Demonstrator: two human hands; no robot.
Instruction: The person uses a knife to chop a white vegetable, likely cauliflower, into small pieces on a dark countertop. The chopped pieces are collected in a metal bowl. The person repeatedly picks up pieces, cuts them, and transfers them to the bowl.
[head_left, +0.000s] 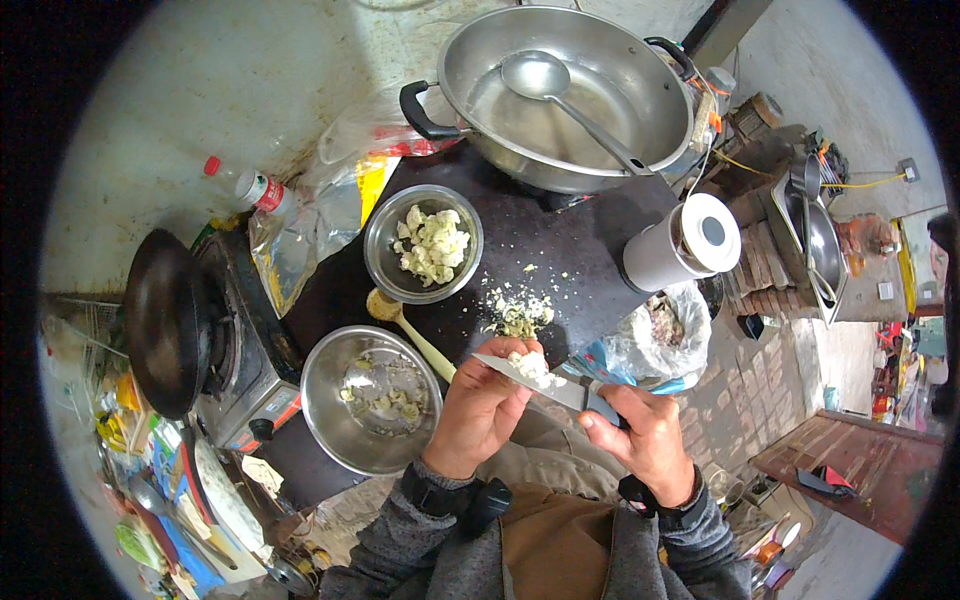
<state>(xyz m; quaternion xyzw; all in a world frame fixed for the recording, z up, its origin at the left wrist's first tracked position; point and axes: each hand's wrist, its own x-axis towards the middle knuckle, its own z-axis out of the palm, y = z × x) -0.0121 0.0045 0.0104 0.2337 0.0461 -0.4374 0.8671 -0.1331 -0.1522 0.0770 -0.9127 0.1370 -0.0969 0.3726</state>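
Note:
In my right hand is the dark handle of a kitchen knife, its blade pointing left toward my other hand. My left hand grips a white cauliflower piece up against the blade; the fingers hide part of it. Crumbs and trimmings of cauliflower lie scattered on the dark tabletop just beyond. Cut florets fill part of a steel bowl farther back. A second steel bowl, left of my left hand, contains small greenish bits. Between the bowls lies a long-handled brush.
A large two-handled steel pan with a ladle stands at the back. On the right are a white lidded pot and a plastic bag of scraps. A black wok leans by a portable gas stove at left.

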